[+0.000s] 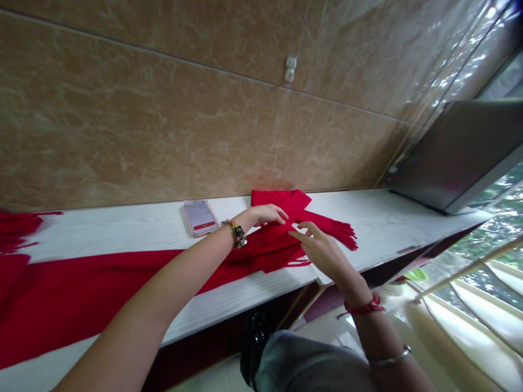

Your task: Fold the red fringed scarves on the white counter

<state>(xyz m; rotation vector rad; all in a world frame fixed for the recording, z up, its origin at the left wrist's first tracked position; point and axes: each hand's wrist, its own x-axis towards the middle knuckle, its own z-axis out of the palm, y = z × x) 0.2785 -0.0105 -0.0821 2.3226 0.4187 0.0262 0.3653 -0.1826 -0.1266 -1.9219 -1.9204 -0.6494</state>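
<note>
A red scarf (110,283) stretches along the counter, and its right end is folded across itself, with fringe (345,231) spread out to the right. My left hand (267,214) is over the folded part, fingers extended and holding nothing that I can see. Just right of it, my right hand (322,250) has thumb and fingers apart, their tips at the edge of the folded scarf. Whether those tips touch the cloth is hard to tell. More fringe shows below the fold, beside my right hand.
A phone (202,219) with its screen lit lies behind my left wrist. More red fringed cloth (18,231) is at the far left of the white counter (392,218). A brown tiled wall (163,120) rises behind. A dark grey box-like object (457,155) stands at the right end.
</note>
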